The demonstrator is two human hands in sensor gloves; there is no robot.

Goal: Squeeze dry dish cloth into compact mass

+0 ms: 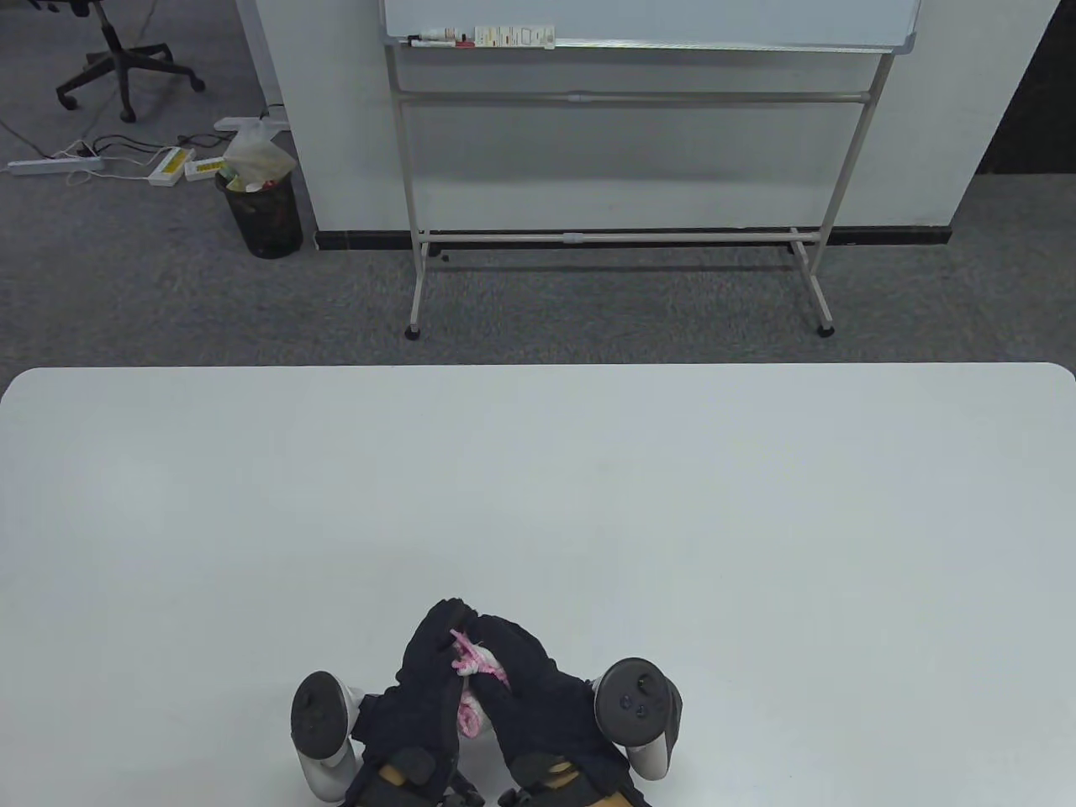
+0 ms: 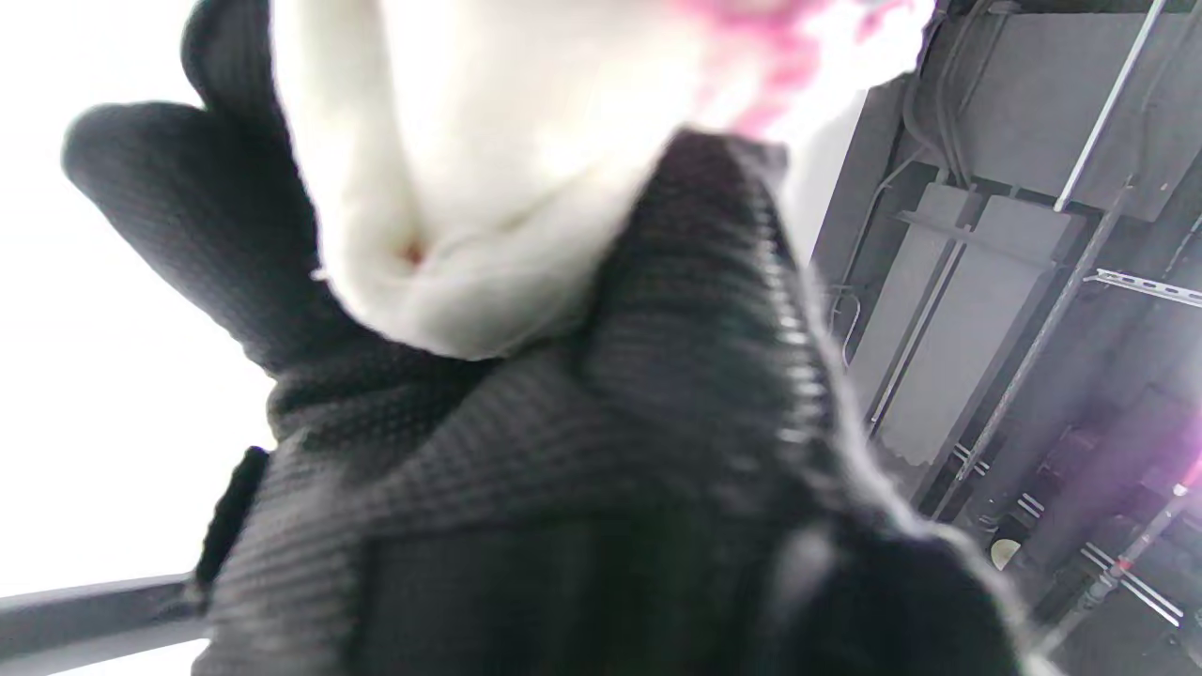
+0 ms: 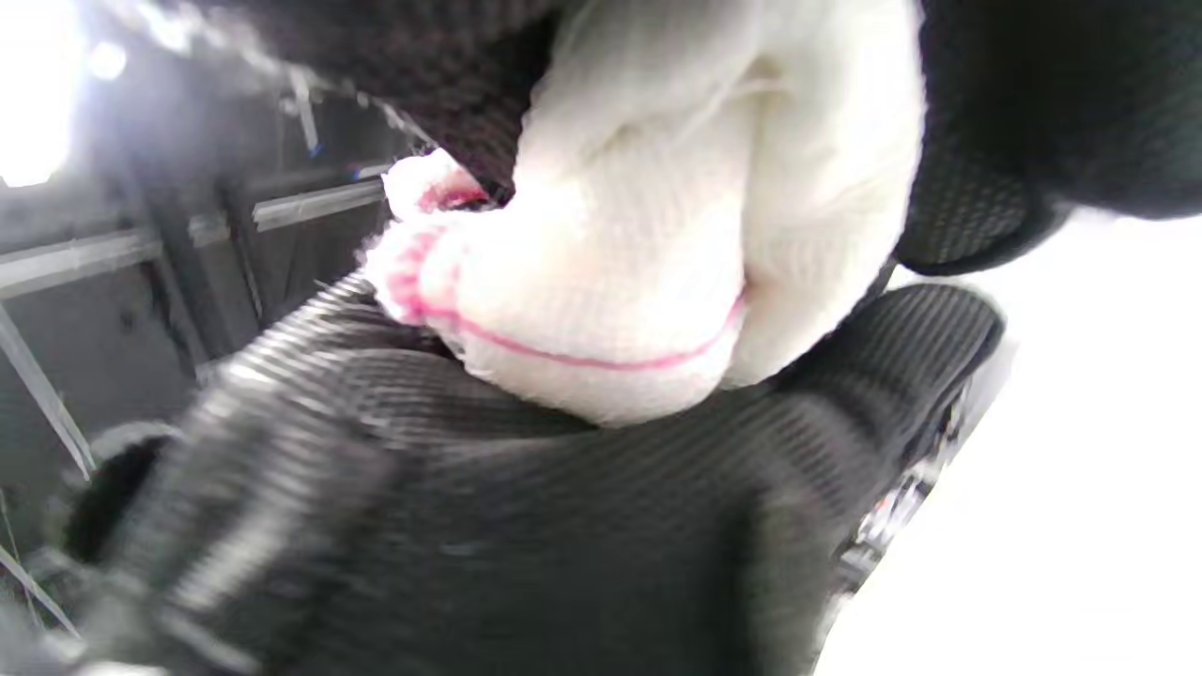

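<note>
The dish cloth [image 1: 472, 668] is white with pink edging and is bunched into a small wad between my two black-gloved hands, near the table's front edge. My left hand [image 1: 424, 677] presses it from the left and my right hand [image 1: 525, 681] from the right, so only a strip of cloth shows between them. In the left wrist view the white cloth [image 2: 488, 188] fills the palm, gloved fingers [image 2: 178, 216] curled around it. In the right wrist view the cloth [image 3: 657, 225], with its pink seam, is squeezed between both gloves.
The white table [image 1: 538, 487] stretches wide beyond the hands. A whiteboard stand [image 1: 622, 235] is on the grey carpet behind the table, and a black waste bin [image 1: 261, 210] stands at the far left.
</note>
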